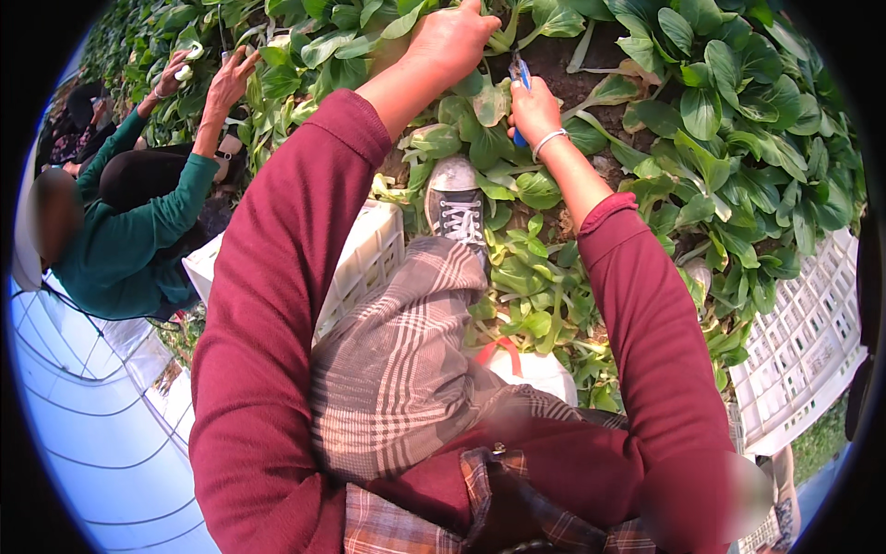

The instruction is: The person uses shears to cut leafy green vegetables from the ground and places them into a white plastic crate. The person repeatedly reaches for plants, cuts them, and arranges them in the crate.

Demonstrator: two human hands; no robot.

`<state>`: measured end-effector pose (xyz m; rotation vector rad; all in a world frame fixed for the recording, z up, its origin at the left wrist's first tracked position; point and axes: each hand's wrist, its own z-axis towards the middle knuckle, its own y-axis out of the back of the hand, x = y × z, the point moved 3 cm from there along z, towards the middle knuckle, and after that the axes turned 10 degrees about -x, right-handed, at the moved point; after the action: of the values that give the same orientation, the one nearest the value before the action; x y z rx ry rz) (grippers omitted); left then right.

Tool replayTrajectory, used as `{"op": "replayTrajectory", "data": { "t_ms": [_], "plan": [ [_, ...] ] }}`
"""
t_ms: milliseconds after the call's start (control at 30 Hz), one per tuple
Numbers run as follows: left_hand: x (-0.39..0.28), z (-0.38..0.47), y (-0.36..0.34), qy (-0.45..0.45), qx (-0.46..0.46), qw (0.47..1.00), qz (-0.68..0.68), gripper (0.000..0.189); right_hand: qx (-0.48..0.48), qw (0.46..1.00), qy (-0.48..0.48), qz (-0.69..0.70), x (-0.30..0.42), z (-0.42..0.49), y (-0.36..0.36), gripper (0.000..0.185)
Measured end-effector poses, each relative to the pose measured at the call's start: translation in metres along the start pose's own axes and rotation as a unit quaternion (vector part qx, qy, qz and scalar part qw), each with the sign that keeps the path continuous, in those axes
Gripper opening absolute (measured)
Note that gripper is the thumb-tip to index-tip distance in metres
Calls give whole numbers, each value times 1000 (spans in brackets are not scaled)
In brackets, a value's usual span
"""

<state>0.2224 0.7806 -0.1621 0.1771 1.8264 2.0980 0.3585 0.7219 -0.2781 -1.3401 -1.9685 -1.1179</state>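
Note:
At the top of the view, my left hand (pixel 450 43) is closed on a bok choy plant (pixel 511 26) with pale stems and green leaves; some of its fingers are hidden. My right hand (pixel 537 111) grips a blue-handled cutting tool (pixel 522 73), just below that plant. The tool's dirty metal tip points up at the base of the stems. Yellowed, spotted leaves (pixel 493 102) lie between my two hands, over brown soil (pixel 547 55).
My sneaker (pixel 454 197) stands among low leaves. White plastic crates stand at left (pixel 367 253) and right (pixel 803 339). A co-worker (pixel 138 235) in green crouches at left, hands in the plants. Dense bok choy (pixel 740 104) grows at right. Beneath me is a white object (pixel 536 374) with a red strap.

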Motion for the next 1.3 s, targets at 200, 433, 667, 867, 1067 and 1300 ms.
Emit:
{"op": "replayTrajectory", "data": {
  "t_ms": [200,433,667,867,1067,1300],
  "plan": [
    [8,-6,-2,75,-31,997,4,6,233,961,-100,107,-5,-20,-5,29],
    [-2,-31,38,141,-119,946,-267,18,-95,976,24,195,-29,-104,87,18],
    [-60,-45,70,105,-131,923,-345,20,-19,915,198,352,42,-76,122,51],
    [-62,-24,131,226,-26,935,-272,34,21,927,39,373,43,-70,138,31],
    [-94,9,131,-86,85,972,-199,56,148,938,47,309,57,-68,156,37],
    [-77,-13,58,169,348,833,-396,48,266,945,16,187,57,-66,159,34]
  ]
}}
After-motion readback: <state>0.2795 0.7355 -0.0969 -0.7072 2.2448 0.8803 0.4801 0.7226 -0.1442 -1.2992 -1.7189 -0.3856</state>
